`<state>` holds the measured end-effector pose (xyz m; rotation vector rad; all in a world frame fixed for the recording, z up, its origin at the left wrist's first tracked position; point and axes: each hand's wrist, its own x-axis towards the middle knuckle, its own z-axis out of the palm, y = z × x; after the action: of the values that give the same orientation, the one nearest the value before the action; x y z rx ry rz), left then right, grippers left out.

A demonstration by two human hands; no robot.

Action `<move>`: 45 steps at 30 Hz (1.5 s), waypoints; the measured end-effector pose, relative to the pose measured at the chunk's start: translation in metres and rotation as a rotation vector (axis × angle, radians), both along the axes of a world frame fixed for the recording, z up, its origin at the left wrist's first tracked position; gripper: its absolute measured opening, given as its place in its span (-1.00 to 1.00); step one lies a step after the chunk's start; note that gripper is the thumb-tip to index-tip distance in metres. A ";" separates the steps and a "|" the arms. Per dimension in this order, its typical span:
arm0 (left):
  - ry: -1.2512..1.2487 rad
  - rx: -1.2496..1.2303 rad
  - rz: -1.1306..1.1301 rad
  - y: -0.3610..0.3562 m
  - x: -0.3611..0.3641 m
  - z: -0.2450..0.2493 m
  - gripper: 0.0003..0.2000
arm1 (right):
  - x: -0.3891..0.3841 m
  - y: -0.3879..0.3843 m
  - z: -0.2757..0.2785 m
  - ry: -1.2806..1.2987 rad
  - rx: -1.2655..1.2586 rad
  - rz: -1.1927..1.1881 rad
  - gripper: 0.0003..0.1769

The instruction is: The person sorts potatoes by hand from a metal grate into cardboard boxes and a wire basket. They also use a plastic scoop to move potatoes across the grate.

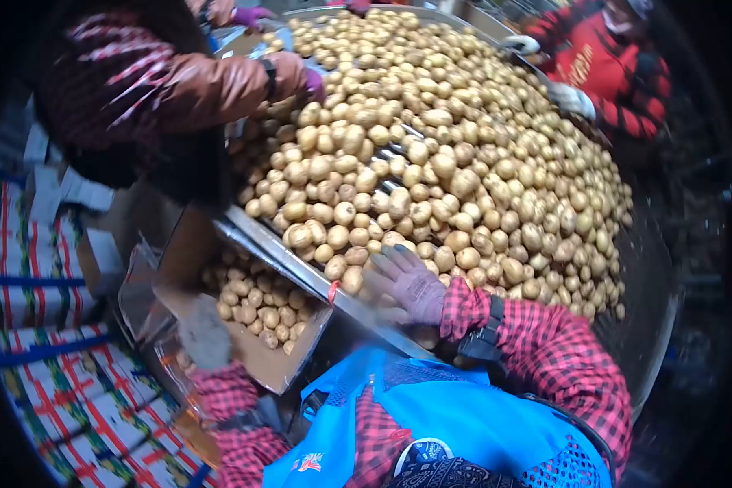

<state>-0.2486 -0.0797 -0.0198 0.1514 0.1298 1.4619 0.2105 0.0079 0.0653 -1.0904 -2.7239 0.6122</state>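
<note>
My right hand [411, 286], in a purple-grey glove, lies palm down with its fingers spread. It touches the near edge of a large heap of potatoes [464, 163], beside the metal rim [358, 313] of the sorting table. To the left, my left hand [205, 332], in a grey glove, is smeared by motion at the edge of an open cardboard box [281, 358]. Potatoes [262, 305] lie inside that box, below the table rim. Whether the left fingers hold anything is not visible.
At the upper left a person [171, 89] in purple gloves reaches into the heap. Another person [602, 73] in red with white gloves stands at the far right. Stacked printed cartons [65, 382] fill the lower left. A red tie [333, 291] hangs on the rim.
</note>
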 end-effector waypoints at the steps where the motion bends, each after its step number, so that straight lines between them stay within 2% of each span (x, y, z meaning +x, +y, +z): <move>1: 0.164 -0.230 0.175 -0.008 0.015 -0.021 -0.39 | 0.008 0.000 -0.010 0.005 -0.002 -0.035 -0.24; 2: 0.027 -0.341 0.155 -0.004 0.047 -0.014 -0.44 | 0.017 0.005 -0.019 -0.011 0.072 0.025 -0.22; 4: -0.129 -0.365 0.056 0.005 0.095 0.000 -0.46 | 0.024 0.026 -0.015 -0.044 0.193 0.089 -0.16; 5: -0.130 -0.371 0.056 0.010 0.112 0.006 -0.46 | 0.025 0.043 -0.018 0.062 0.249 -0.025 -0.21; 6: -0.067 -0.388 0.027 0.016 0.125 0.013 -0.46 | 0.030 0.066 -0.015 -0.016 0.254 -0.103 -0.27; 7: -0.005 -0.395 0.000 0.025 0.138 0.022 -0.47 | 0.030 0.089 -0.004 0.070 0.331 -0.202 -0.32; 8: -0.045 -0.386 -0.028 0.032 0.150 0.033 -0.46 | 0.038 0.107 -0.024 0.045 0.395 -0.377 -0.35; 10: -0.037 -0.336 -0.066 0.040 0.161 0.040 -0.46 | 0.053 0.140 -0.005 -0.287 0.326 -0.414 -0.30; 11: -0.028 -0.293 -0.101 0.040 0.162 0.042 -0.46 | 0.058 0.155 -0.007 -0.330 0.385 -0.466 -0.26; 12: -0.012 -0.313 -0.101 0.036 0.159 0.041 -0.46 | 0.037 0.165 0.060 -0.689 0.002 -0.565 -0.22; 13: 0.003 -0.333 -0.101 0.032 0.157 0.040 -0.47 | 0.073 0.180 0.009 -0.543 0.275 -0.669 -0.08; 14: -0.019 -0.320 -0.092 0.025 0.155 0.036 -0.48 | 0.087 0.192 0.016 -0.511 0.149 -0.795 0.04; 15: -0.046 -0.305 -0.085 0.020 0.154 0.031 -0.48 | 0.112 0.204 -0.001 -0.439 0.036 -0.947 0.07; 17: -0.033 -0.351 -0.048 0.012 0.155 0.026 -0.49 | 0.121 0.205 -0.018 -0.386 0.042 -0.982 0.08; 19: -0.064 -0.348 -0.034 0.007 0.158 0.025 -0.50 | 0.097 0.190 -0.025 -0.556 0.029 -0.969 0.10; 20: -0.066 -0.351 -0.036 0.006 0.159 0.024 -0.50 | 0.086 0.180 -0.009 -0.481 -0.102 -0.896 0.10; 21: -0.044 -0.362 -0.061 0.009 0.161 0.023 -0.50 | 0.076 0.167 0.000 -0.537 -0.103 -0.808 0.06; 22: -0.023 -0.371 -0.087 0.012 0.164 0.023 -0.50 | 0.083 0.149 -0.035 -0.392 0.154 -0.726 -0.03; 23: -0.025 -0.367 -0.090 0.017 0.168 0.025 -0.50 | 0.058 0.124 -0.005 -0.408 0.180 -0.621 -0.17; 24: -0.018 -0.363 -0.112 0.022 0.173 0.030 -0.50 | 0.050 0.111 -0.015 -0.223 0.012 -0.570 -0.27; 25: -0.010 -0.360 -0.138 0.026 0.176 0.033 -0.50 | 0.045 0.086 -0.011 -0.145 0.254 -0.505 -0.33; 27: 0.017 -0.352 -0.161 0.030 0.182 0.036 -0.50 | 0.058 0.077 -0.013 -0.046 0.463 -0.345 -0.37; 28: 0.042 -0.345 -0.173 0.031 0.184 0.035 -0.50 | 0.068 0.080 -0.019 0.190 0.319 -0.418 -0.41; 29: 0.040 -0.345 -0.176 0.032 0.185 0.034 -0.50 | 0.078 0.074 -0.015 0.291 -0.033 -0.614 -0.46; 31: 0.048 -0.418 -0.171 0.029 0.185 0.032 -0.51 | 0.095 0.066 -0.009 0.469 -0.035 -0.787 -0.50; 33: 0.031 -0.417 -0.173 0.027 0.185 0.028 -0.51 | 0.109 0.057 -0.001 0.299 0.322 -0.796 -0.58; 35: 0.010 -0.407 -0.174 0.031 0.188 0.028 -0.52 | 0.107 0.047 0.019 0.310 0.238 -0.759 -0.66; 37: 0.012 -0.400 -0.178 0.034 0.190 0.030 -0.52 | 0.106 0.044 0.004 0.159 0.177 -0.453 -0.77; 38: 0.014 -0.400 -0.187 0.035 0.191 0.030 -0.52 | 0.097 0.038 -0.001 -0.111 0.070 -0.402 -0.68; 39: 0.018 -0.400 -0.199 0.036 0.193 0.030 -0.52 | 0.089 0.034 -0.006 -0.141 0.109 -0.378 -0.61; 41: 0.023 -0.395 -0.216 0.038 0.194 0.031 -0.52 | 0.071 0.030 -0.013 -0.255 0.258 -0.377 -0.75; 45: 0.017 -0.397 -0.221 0.037 0.195 0.036 -0.52 | 0.057 0.035 -0.041 -0.341 0.402 -0.489 -0.74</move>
<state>-0.0532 -0.0431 0.0163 -0.1419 0.4015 1.1895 0.2679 0.0433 0.0246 -1.7701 -2.4988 -0.2006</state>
